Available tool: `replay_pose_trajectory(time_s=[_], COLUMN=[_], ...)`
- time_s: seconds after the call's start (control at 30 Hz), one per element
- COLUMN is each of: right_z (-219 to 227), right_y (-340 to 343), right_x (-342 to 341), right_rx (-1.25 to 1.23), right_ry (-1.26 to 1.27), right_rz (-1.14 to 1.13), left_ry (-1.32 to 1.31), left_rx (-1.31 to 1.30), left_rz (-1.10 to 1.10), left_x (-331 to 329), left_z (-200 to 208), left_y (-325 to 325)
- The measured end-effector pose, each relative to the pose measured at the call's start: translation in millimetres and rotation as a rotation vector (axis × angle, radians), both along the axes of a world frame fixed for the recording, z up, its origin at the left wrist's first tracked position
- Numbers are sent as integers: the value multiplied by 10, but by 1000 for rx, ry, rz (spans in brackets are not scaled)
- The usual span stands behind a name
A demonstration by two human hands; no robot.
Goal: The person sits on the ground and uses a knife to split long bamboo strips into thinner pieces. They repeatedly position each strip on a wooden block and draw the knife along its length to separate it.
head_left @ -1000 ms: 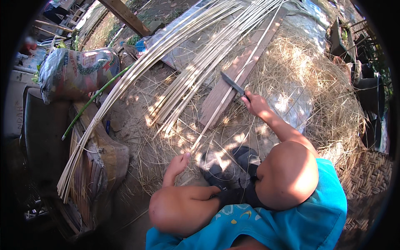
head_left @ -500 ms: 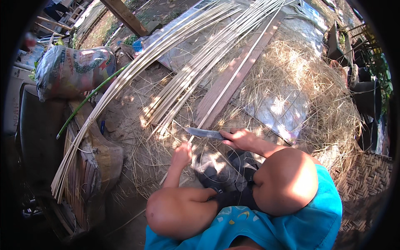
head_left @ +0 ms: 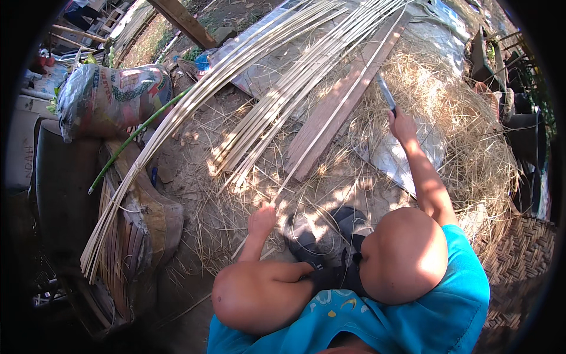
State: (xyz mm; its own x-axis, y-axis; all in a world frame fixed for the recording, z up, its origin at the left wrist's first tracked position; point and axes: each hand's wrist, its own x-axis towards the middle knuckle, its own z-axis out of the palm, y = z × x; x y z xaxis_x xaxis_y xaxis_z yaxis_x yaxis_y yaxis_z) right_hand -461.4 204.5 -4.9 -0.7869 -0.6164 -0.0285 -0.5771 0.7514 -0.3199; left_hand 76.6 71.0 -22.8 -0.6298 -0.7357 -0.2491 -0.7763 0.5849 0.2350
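Fingers of my right hand (head_left: 402, 125) are wrapped tight on the handle of the knife (head_left: 386, 94), blade pointing up toward the upper right of the frame. Half a second ago that blade lay low, near my left hand; now my arm is stretched out and the stroke has run along the thin bamboo strip (head_left: 330, 133) that lies on the wooden plank (head_left: 330, 112). My left hand (head_left: 262, 221), in the lower middle, presses the near end of the strip among the straw (head_left: 466, 135), fingers curled down; whether they pinch it I cannot tell. I judge one long split or shave just finished.
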Motion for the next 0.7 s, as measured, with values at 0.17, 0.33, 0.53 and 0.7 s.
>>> replay_pose_trajectory(time_s=[0.17, 0.33, 0.53, 0.7], right_z=[-87, 256, -169, 384], right_y=[101, 3, -119, -264], right_x=[379, 2095, 201, 1440], right_rx=[16, 196, -96, 171], right_ry=[-45, -381, 71, -446], right_rz=[208, 880, 234, 309], left_ry=[174, 215, -93, 165], left_rx=[348, 212, 465, 408], left_rz=[64, 94, 214, 189], left_x=[-284, 26, 1259, 182], left_z=[132, 91, 115, 155], left_y=[-141, -50, 79, 96])
